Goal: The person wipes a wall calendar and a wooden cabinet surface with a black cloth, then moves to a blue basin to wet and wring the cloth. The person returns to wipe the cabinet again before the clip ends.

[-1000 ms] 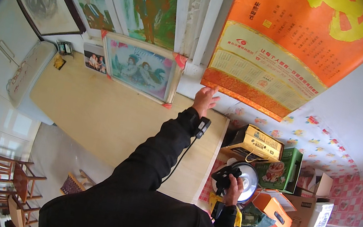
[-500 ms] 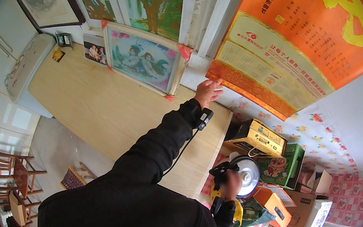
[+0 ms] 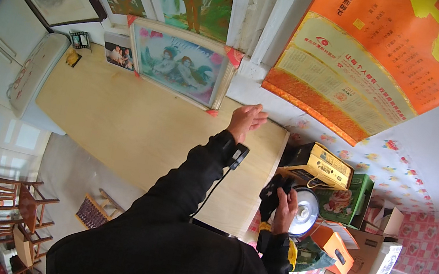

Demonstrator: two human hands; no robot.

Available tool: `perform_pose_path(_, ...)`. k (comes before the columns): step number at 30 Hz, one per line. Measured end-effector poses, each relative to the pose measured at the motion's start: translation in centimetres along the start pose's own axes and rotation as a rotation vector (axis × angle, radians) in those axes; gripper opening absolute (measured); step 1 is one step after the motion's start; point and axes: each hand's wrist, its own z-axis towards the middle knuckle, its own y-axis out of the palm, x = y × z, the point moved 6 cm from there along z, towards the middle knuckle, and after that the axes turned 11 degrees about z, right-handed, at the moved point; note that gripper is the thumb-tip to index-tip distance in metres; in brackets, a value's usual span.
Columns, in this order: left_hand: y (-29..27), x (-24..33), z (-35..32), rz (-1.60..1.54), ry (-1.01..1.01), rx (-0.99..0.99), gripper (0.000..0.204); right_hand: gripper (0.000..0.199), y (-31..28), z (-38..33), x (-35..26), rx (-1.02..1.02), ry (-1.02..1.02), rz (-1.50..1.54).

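My left hand (image 3: 247, 122) is above the pale wooden tabletop (image 3: 174, 135) with nothing in it, its fingers stretched out. It is just below and left of the lower edge of an orange hanging calendar (image 3: 348, 83) and right of a white-framed picture (image 3: 179, 64). My right hand (image 3: 286, 209) is closed on a soft-looking black cloth-like thing (image 3: 273, 191), whose exact kind I cannot make out. That hand is beside a round silver lid with a pale knob (image 3: 304, 211), partly covering its left side.
Right of the tabletop are a yellow carton (image 3: 321, 163), a green box (image 3: 357, 200), an orange box (image 3: 333, 247) and a brown cardboard box (image 3: 369, 258). Wooden chairs (image 3: 19, 203) stand on the floor at lower left. Framed pictures lean along the wall.
My left hand has moved away from the calendar's lower edge, down over the tabletop. My right hand, blurred before, has shifted slightly up with the black cloth-like thing.
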Motion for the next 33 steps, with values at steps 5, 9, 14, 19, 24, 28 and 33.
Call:
perform_pose_path(5, -5.6, -5.0, -7.8, -0.031, -0.161, 0.019, 0.038, 0.03, 7.8, 3.4, -1.7, -0.151, -0.15, -0.147)
perform_pose_path(9, -11.0, -8.7, -15.1, 0.038, -0.315, 0.097, 0.039, 0.037, 13.8, 6.7, -3.2, -0.228, -0.349, -0.473)
perform_pose_path(14, -17.6, -10.3, -23.4, 0.054, -0.406, 0.236, 0.04, 0.035, 20.8, 10.0, -4.8, -0.259, -0.616, -0.533)
perform_pose_path(19, -20.8, -9.6, -26.4, 0.041, -0.405, 0.344, 0.041, 0.041, 24.6, 12.8, -5.0, -0.219, -0.638, -0.59)
perform_pose_path(24, -20.3, -6.3, -25.7, 0.064, -0.326, 0.271, 0.041, 0.039, 25.9, 11.7, -2.6, -0.271, -0.513, -0.57)
perform_pose_path(28, -16.9, -1.2, -24.4, 0.031, -0.182, 0.118, 0.045, 0.033, 26.0, 6.8, 0.7, -0.463, -0.236, -0.398)
perform_pose_path(33, -12.0, 2.6, -21.9, -0.102, -0.166, -0.075, 0.047, 0.026, 24.4, 1.7, 2.5, -0.597, 0.02, -0.301)
